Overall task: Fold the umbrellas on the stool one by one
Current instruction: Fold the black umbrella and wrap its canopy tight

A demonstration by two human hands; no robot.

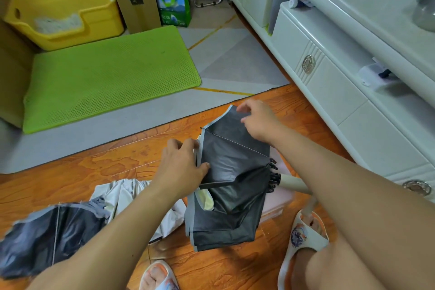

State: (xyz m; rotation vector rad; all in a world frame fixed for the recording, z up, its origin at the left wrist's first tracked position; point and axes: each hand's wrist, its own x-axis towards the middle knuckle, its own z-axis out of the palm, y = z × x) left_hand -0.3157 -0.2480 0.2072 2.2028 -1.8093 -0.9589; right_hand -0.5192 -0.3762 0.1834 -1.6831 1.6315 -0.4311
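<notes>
Left hand (pixel 181 165) pinched the dark umbrella (pixel 230 183) canopy's grey-edged fold; right hand (pixel 256 120) pinched its far corner. Umbrella was held over the wooden floor (pixel 94 172), handle (pixel 294 182) partly hidden behind right forearm. Second umbrella (pixel 58 235) lay lower left, partly covered by left arm. Stool not discernible.

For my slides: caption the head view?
Both hands, left and right, pleat the black folding umbrella.

I see the black cloth umbrella canopy (pixel 226 172) at centre, smooth with a dull sheen, thin metal rib across it. Orange wood-grain floor (pixel 131 160) looks glossy. Green perforated mat (pixel 110 73) upper left looks rough, matt. White cabinet (pixel 341 92) right: glossy, metal knobs.
</notes>
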